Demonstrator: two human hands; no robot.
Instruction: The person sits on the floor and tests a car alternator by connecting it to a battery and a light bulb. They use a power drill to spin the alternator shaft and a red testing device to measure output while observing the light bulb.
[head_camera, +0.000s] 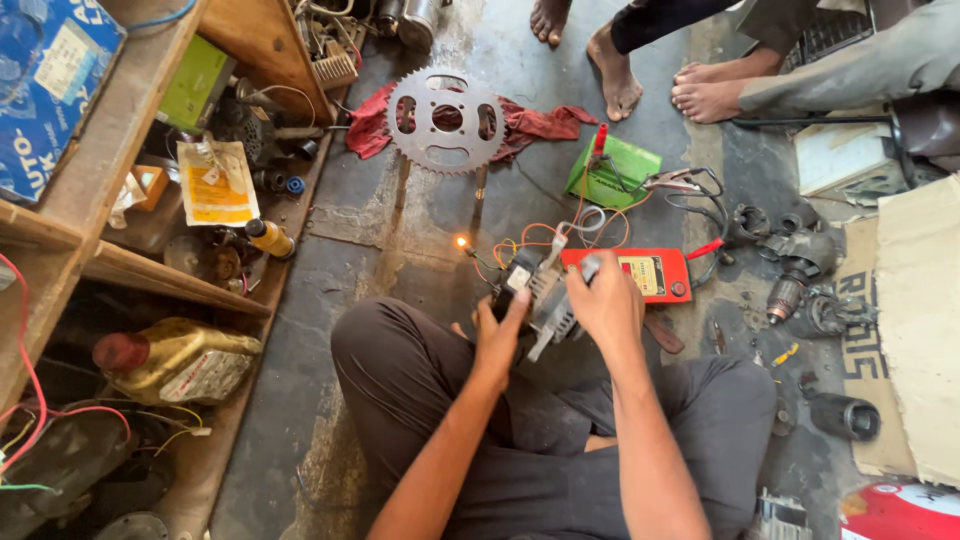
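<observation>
I sit cross-legged on a concrete floor. My left hand (500, 335) and my right hand (605, 300) both grip a small finned metal electrical part (545, 295) with a black connector and orange wires. A tiny bulb (462, 242) on one wire glows. Just beyond my right hand lies a red meter box (650, 272). Its red and black leads run to a green battery (612, 172) farther back.
A large chain sprocket (446, 118) lies on a red rag (540, 122). Wooden shelves (150, 270) with an oil can (180, 360) and parts stand at left. Motor parts (800, 270) and cardboard (915, 320) lie at right. Other people's bare feet (660, 75) are at the top.
</observation>
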